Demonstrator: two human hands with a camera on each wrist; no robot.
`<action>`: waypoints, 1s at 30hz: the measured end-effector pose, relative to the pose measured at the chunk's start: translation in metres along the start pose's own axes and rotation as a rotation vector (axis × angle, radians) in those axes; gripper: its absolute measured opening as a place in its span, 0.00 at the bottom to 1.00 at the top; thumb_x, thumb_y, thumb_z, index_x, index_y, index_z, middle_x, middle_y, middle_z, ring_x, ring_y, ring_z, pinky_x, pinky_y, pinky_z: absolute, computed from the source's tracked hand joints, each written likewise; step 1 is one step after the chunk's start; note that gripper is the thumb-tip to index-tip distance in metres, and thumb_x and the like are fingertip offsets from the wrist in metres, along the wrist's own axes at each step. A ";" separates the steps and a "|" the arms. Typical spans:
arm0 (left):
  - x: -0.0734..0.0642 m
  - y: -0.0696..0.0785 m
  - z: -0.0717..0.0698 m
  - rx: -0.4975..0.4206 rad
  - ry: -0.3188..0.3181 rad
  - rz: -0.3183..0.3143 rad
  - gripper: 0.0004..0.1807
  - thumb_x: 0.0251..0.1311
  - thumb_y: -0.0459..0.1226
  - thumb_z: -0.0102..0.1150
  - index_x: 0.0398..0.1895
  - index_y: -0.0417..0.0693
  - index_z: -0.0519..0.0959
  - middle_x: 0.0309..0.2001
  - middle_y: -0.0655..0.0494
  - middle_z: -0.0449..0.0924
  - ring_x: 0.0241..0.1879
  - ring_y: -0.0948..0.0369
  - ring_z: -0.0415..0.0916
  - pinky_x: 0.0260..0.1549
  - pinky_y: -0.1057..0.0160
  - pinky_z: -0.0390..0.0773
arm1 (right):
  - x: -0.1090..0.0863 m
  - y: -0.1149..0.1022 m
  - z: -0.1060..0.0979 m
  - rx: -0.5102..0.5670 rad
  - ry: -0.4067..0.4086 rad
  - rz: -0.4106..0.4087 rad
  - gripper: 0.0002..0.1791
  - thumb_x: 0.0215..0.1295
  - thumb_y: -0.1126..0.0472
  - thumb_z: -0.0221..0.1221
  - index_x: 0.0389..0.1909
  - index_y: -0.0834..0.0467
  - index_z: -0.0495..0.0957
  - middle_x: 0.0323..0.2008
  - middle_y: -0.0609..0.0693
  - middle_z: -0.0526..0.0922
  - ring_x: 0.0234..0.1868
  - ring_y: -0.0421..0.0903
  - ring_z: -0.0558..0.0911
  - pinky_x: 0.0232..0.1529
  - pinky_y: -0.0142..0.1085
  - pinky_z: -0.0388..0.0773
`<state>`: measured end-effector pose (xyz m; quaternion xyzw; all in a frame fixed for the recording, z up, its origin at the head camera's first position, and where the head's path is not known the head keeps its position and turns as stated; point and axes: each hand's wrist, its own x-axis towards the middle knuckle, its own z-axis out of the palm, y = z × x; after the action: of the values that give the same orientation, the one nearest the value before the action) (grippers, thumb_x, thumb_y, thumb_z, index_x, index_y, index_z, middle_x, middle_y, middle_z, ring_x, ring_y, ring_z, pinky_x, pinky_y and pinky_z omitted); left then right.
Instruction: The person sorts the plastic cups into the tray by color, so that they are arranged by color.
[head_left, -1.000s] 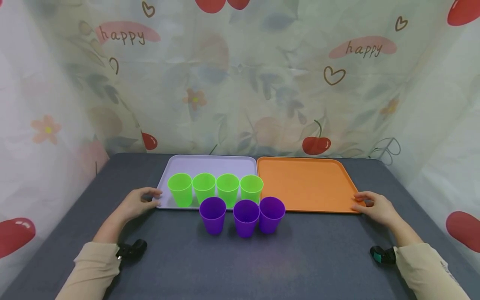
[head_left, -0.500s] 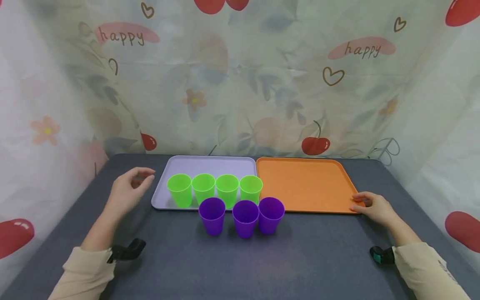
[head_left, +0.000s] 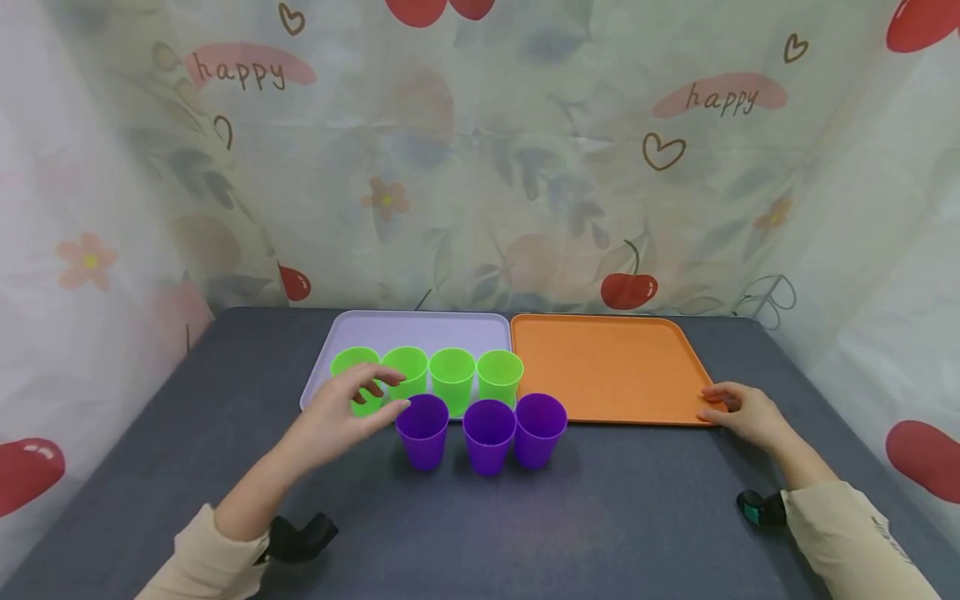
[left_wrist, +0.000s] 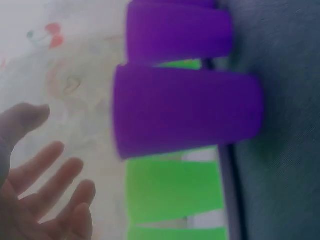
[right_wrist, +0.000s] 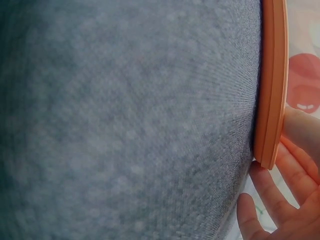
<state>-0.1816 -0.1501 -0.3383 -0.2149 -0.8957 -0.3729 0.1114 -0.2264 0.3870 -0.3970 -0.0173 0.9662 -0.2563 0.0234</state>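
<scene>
My left hand [head_left: 337,421] hovers with thumb and fingers spread, just left of the leftmost purple cup [head_left: 424,435]; nothing is between them. Two more purple cups stand to its right, a middle one [head_left: 489,442] and a right one [head_left: 540,433]. In the left wrist view the nearest purple cup [left_wrist: 187,110] lies beyond the fingertips, apart from them. My right hand [head_left: 750,417] holds the near right corner of the orange tray [head_left: 615,367], thumb and fingers on either side of its rim [right_wrist: 272,90]. Several green cups [head_left: 452,379] stand in a row on the lavender tray [head_left: 420,327].
The two trays lie side by side on the dark grey table [head_left: 570,533]. The purple cups stand upright in front of them, close to the green row. A patterned curtain [head_left: 480,167] hangs behind the table and at both sides.
My left hand let go of the lavender tray's left edge, lifted, then moved right and nearer to the leftmost purple cup. My right hand stays at the orange tray's corner.
</scene>
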 end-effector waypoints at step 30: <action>-0.007 -0.008 0.039 -0.021 -0.042 -0.071 0.33 0.42 0.47 0.73 0.54 0.49 0.74 0.51 0.55 0.78 0.46 0.59 0.74 0.45 0.54 0.77 | 0.001 0.002 0.001 0.014 -0.014 0.025 0.31 0.60 0.50 0.61 0.55 0.69 0.71 0.53 0.70 0.75 0.50 0.65 0.75 0.47 0.55 0.72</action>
<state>-0.1805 -0.1288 -0.3729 -0.1919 -0.9011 -0.3812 0.0769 -0.2278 0.3888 -0.3988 -0.0070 0.9643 -0.2627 0.0333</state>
